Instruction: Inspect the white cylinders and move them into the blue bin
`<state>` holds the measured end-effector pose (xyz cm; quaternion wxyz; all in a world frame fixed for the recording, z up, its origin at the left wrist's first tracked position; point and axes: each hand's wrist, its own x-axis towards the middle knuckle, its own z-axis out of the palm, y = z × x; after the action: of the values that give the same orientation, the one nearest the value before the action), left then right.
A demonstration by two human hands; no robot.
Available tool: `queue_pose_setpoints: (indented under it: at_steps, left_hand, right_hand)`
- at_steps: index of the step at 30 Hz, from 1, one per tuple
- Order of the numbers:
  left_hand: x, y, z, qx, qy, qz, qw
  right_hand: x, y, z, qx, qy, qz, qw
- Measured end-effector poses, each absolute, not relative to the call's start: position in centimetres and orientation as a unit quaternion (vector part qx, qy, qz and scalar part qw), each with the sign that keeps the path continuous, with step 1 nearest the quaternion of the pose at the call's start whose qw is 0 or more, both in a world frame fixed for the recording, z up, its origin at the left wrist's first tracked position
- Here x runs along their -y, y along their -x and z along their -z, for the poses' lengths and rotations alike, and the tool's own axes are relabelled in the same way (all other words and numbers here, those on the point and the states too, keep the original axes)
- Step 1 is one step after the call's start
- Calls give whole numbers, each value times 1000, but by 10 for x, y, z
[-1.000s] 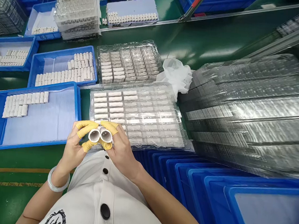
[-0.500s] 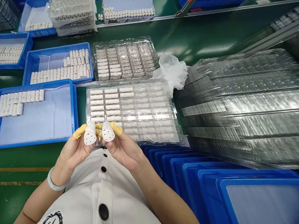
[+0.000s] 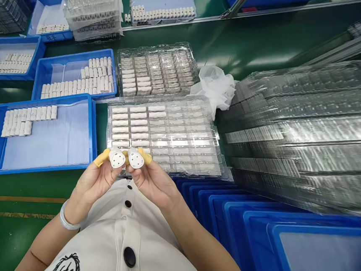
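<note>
My left hand (image 3: 97,179) is closed on a white cylindrical part (image 3: 117,158), its round end with several small holes turned up toward me. A second white cylindrical part (image 3: 136,159) of the same kind is gripped in my right hand (image 3: 155,183). Yellow finger covers wrap some fingertips on both hands. The two parts are side by side in front of my shirt. Just beyond them lies a clear plastic blister tray (image 3: 182,152), its left columns filled with white cylinders.
At left, a blue bin (image 3: 46,169) holds rows of white cylinders, with another blue bin (image 3: 77,59) behind it. A second filled blister tray (image 3: 156,68) lies farther back beside a crumpled white bag (image 3: 215,86). Stacked clear trays (image 3: 310,134) and nested blue bins (image 3: 273,228) stand right.
The two parts have tipped so their holed ends face me more squarely. Both hands still hold them, and the whole view has shifted slightly.
</note>
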<state>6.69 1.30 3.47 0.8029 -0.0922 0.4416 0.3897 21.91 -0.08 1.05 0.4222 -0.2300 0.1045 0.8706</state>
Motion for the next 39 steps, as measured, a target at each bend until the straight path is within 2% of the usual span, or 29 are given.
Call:
queue_pose_setpoints:
  at_steps: [10,14,24,39]
  left_hand:
    - [-16,-55,-32,-409,-126,-386,817]
    - [-16,-58,-30,-390,-123,-368,835]
    - [-14,-59,-26,-401,-125,-385,822]
    - [-13,-58,-23,-394,-120,-403,817]
  right_hand:
    - [4,-215,-15,41,270,-846,458]
    - [3,-214,-17,72,275,-835,472]
    - [1,-214,-32,20,257,-848,462]
    - [4,-217,-25,28,281,-837,469]
